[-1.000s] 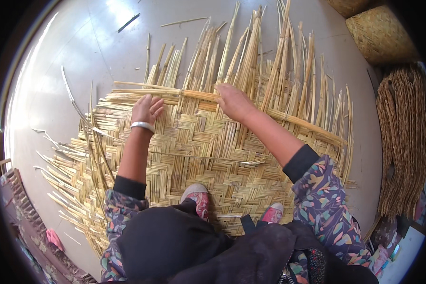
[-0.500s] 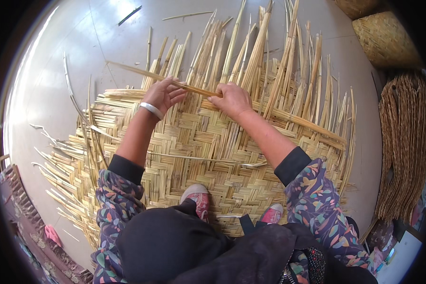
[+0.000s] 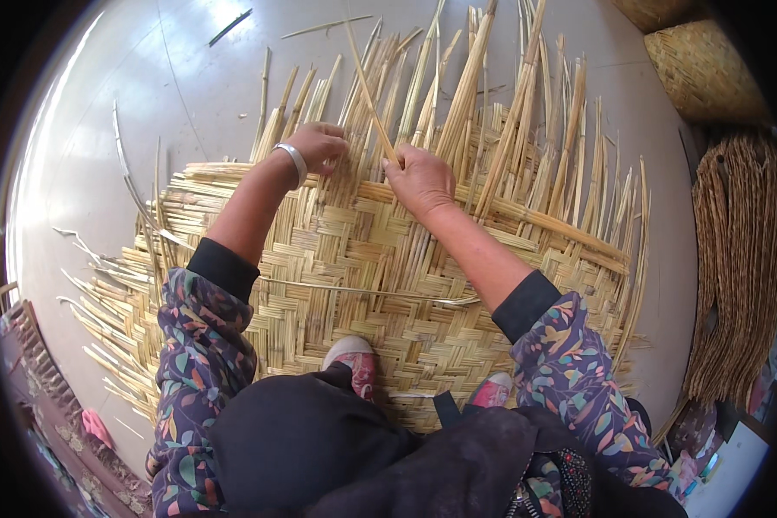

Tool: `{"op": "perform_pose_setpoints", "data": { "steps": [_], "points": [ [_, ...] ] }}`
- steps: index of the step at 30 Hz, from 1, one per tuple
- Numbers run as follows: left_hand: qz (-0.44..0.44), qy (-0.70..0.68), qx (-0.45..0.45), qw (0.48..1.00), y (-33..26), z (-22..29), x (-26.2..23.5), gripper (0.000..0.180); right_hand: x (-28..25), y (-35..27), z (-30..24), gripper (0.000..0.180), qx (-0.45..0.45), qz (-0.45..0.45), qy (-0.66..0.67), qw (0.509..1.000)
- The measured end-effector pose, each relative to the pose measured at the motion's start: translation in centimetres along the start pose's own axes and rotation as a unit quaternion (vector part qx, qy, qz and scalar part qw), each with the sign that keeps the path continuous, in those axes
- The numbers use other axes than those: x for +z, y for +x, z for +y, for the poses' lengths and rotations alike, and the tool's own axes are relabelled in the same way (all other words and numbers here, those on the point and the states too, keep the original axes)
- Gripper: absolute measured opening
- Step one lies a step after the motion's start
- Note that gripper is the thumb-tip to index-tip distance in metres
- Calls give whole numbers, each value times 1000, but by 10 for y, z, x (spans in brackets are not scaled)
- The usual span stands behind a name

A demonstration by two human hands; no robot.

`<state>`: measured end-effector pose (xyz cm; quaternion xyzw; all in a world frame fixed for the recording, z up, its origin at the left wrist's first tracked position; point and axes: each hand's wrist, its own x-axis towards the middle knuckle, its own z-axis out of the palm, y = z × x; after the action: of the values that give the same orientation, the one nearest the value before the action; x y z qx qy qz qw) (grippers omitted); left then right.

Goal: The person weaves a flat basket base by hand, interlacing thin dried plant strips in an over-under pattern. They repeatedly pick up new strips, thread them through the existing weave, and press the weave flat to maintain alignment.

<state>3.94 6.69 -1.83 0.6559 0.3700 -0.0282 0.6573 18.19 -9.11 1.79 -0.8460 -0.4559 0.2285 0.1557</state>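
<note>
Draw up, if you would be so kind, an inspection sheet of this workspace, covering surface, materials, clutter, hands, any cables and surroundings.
Surface: smooth grey floor, bright glare at upper left.
Job's things: partly woven mat, unwoven ends splayed at its far edge; held strip slants away from the person.
Clutter: loose thin strip across the mat; dark stick and pale stick beyond it.
Grip: right hand holds the strip's near end; left hand curled at the splayed ends, hold unclear.
Cables: nothing seen.
Surroundings: brown ridged bundle and woven yellowish item at right.
</note>
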Motion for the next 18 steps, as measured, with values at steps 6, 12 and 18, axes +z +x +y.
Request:
{"op": "perform_pose_setpoints", "data": {
  "steps": [6, 12, 18],
  "points": [
    [55, 48, -81, 994, 4, 4, 9, 31, -1, -1, -2, 24, 18, 39, 38, 998],
    [17, 42, -117, 992, 4, 14, 18, 36, 3, 2, 8, 26, 22, 70, 44, 996],
    [-18, -81, -80, 993, 4, 4, 24, 35, 11, 11, 18, 26, 25, 60, 72, 995]
  ]
}}
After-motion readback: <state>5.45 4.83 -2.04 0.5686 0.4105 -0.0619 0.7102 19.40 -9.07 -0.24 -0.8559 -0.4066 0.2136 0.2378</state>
